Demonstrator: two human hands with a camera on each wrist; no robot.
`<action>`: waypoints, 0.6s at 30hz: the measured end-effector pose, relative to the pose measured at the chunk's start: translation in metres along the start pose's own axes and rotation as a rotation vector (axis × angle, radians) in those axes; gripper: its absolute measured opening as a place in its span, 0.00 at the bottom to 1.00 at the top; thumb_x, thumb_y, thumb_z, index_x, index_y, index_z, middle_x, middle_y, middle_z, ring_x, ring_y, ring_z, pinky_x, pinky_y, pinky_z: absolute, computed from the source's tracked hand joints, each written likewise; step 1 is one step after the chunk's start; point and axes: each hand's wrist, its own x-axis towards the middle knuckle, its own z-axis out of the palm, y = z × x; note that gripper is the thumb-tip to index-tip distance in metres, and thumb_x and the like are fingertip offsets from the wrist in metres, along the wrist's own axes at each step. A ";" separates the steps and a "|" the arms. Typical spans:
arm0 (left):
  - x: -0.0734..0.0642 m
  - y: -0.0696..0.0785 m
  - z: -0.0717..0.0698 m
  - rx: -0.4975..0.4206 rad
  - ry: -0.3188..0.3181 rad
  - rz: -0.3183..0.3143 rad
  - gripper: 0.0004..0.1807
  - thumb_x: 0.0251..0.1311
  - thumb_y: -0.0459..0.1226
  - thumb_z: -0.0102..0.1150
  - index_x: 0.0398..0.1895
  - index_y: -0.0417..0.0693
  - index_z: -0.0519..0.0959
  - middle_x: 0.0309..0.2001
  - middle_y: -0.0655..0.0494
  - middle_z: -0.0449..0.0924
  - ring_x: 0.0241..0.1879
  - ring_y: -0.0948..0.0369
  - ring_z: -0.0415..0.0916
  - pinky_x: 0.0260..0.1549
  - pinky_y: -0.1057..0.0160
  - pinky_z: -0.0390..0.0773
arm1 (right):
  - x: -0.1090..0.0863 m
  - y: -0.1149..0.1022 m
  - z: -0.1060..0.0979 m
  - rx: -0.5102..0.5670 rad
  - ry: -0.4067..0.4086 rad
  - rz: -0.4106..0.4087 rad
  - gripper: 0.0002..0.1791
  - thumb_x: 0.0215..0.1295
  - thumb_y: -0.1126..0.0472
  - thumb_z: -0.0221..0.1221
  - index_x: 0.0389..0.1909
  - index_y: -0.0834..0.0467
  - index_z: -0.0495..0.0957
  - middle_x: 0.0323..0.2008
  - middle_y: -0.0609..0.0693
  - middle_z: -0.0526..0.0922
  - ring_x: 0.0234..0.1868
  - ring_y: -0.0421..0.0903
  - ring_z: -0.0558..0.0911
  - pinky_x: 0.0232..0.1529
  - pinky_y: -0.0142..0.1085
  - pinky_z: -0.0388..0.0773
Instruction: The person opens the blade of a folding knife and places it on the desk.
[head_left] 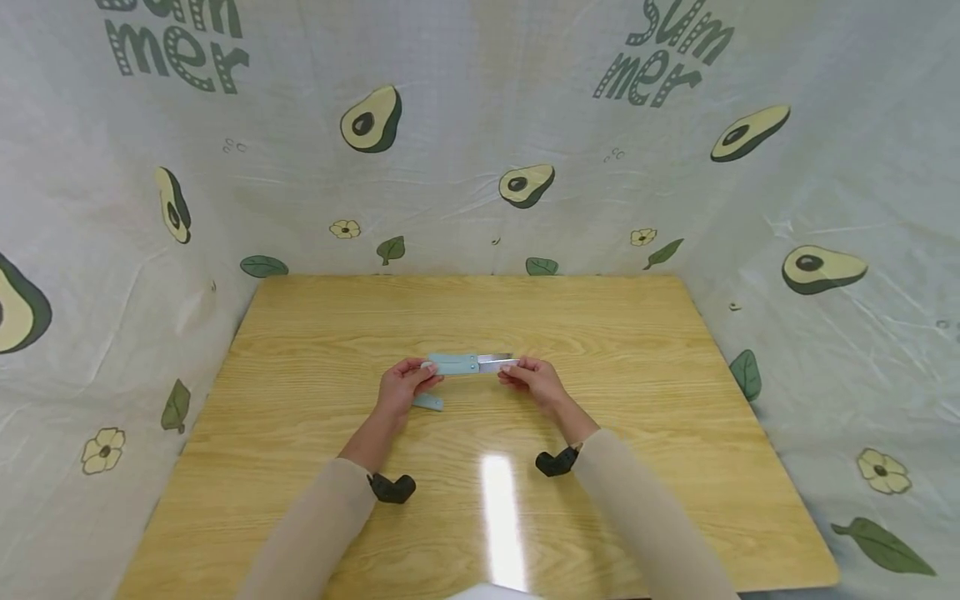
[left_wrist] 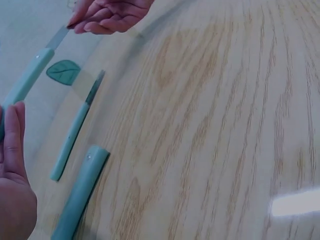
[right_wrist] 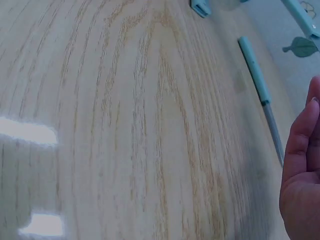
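The lying knife [left_wrist: 73, 140] rests flat on the table [head_left: 637, 350], its blue-green handle toward the person's left and its blade toward the right. Above it, apart from the table, is the held knife [left_wrist: 31, 77], roughly parallel to it. The left hand [head_left: 402, 386], over the handle end of the lying knife, pinches the held knife near its butt, with the thumb on the near face and the fingers behind. The right hand [head_left: 536, 383], over the blade end of the lying knife, pinches the held blade near its tip between thumb and fingertips, its other fingers loosely bent. Gripping both ends probably keeps the knife level and steady, and lets it be turned or worked at the joint. The pinch on the blade looks light, perhaps to spare the fingers, though I cannot tell which way the edge faces.

On the person's side of the lying knife, near its handle end and below the left wrist, lies a blue-green piece [left_wrist: 80, 192] with a rivet and no visible blade. Set there, it seems kept out of the right hand's way. Beyond the lying knife, past the table's far edge, hangs a cloth [head_left: 450, 208] printed with avocados.
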 end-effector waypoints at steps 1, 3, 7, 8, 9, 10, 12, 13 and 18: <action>0.000 0.000 0.000 0.000 -0.001 0.002 0.10 0.61 0.22 0.56 0.32 0.46 0.77 0.25 0.58 0.83 0.26 0.63 0.85 0.35 0.69 0.85 | -0.001 0.002 0.000 0.013 0.007 0.001 0.13 0.67 0.68 0.58 0.22 0.55 0.72 0.27 0.44 0.87 0.34 0.39 0.87 0.50 0.39 0.84; 0.000 -0.002 0.000 -0.004 -0.004 -0.001 0.10 0.61 0.21 0.56 0.31 0.45 0.77 0.25 0.58 0.83 0.26 0.63 0.85 0.35 0.68 0.86 | -0.002 0.006 0.000 0.020 0.020 0.003 0.13 0.66 0.68 0.58 0.21 0.55 0.72 0.27 0.44 0.87 0.35 0.39 0.87 0.47 0.37 0.85; 0.001 -0.003 -0.001 0.005 -0.021 -0.027 0.10 0.60 0.21 0.57 0.29 0.43 0.77 0.26 0.58 0.82 0.27 0.62 0.85 0.36 0.67 0.86 | -0.003 0.010 -0.002 0.023 0.044 0.024 0.14 0.65 0.66 0.60 0.20 0.55 0.73 0.27 0.44 0.86 0.34 0.39 0.87 0.40 0.32 0.86; 0.001 -0.004 -0.001 0.011 -0.025 -0.036 0.10 0.60 0.21 0.57 0.29 0.43 0.77 0.26 0.58 0.81 0.28 0.63 0.85 0.37 0.66 0.86 | -0.003 0.010 -0.002 0.024 0.049 0.030 0.14 0.65 0.66 0.60 0.20 0.55 0.73 0.26 0.45 0.86 0.33 0.39 0.87 0.39 0.31 0.85; 0.001 -0.004 -0.001 0.018 -0.026 -0.044 0.10 0.60 0.21 0.57 0.28 0.43 0.78 0.26 0.58 0.81 0.28 0.62 0.85 0.37 0.66 0.86 | -0.003 0.011 -0.003 0.028 0.054 0.036 0.13 0.65 0.66 0.60 0.20 0.55 0.73 0.26 0.44 0.86 0.33 0.39 0.86 0.39 0.31 0.85; 0.001 -0.005 -0.001 0.027 -0.028 -0.051 0.10 0.60 0.22 0.57 0.28 0.44 0.78 0.27 0.57 0.81 0.28 0.62 0.85 0.37 0.67 0.86 | -0.004 0.011 -0.003 0.033 0.062 0.042 0.12 0.65 0.66 0.60 0.21 0.55 0.74 0.27 0.44 0.86 0.33 0.39 0.86 0.39 0.31 0.85; 0.002 -0.006 -0.001 0.043 -0.025 -0.060 0.09 0.60 0.22 0.57 0.28 0.43 0.78 0.27 0.57 0.81 0.29 0.62 0.85 0.38 0.67 0.86 | -0.004 0.011 -0.003 0.052 0.086 0.054 0.08 0.65 0.66 0.60 0.26 0.57 0.76 0.27 0.45 0.86 0.33 0.40 0.86 0.40 0.31 0.85; 0.002 -0.006 -0.001 0.049 -0.014 -0.062 0.08 0.59 0.21 0.57 0.29 0.41 0.78 0.27 0.56 0.81 0.29 0.62 0.85 0.38 0.66 0.86 | -0.004 0.011 -0.002 0.070 0.101 0.060 0.05 0.65 0.66 0.60 0.29 0.58 0.77 0.29 0.45 0.86 0.34 0.40 0.87 0.42 0.31 0.85; 0.005 -0.009 0.004 0.107 0.080 -0.070 0.10 0.58 0.24 0.61 0.44 0.29 0.77 0.31 0.54 0.82 0.31 0.63 0.85 0.40 0.65 0.86 | -0.002 0.011 0.002 0.139 0.198 0.089 0.12 0.65 0.68 0.59 0.49 0.67 0.76 0.32 0.46 0.86 0.35 0.38 0.87 0.45 0.30 0.84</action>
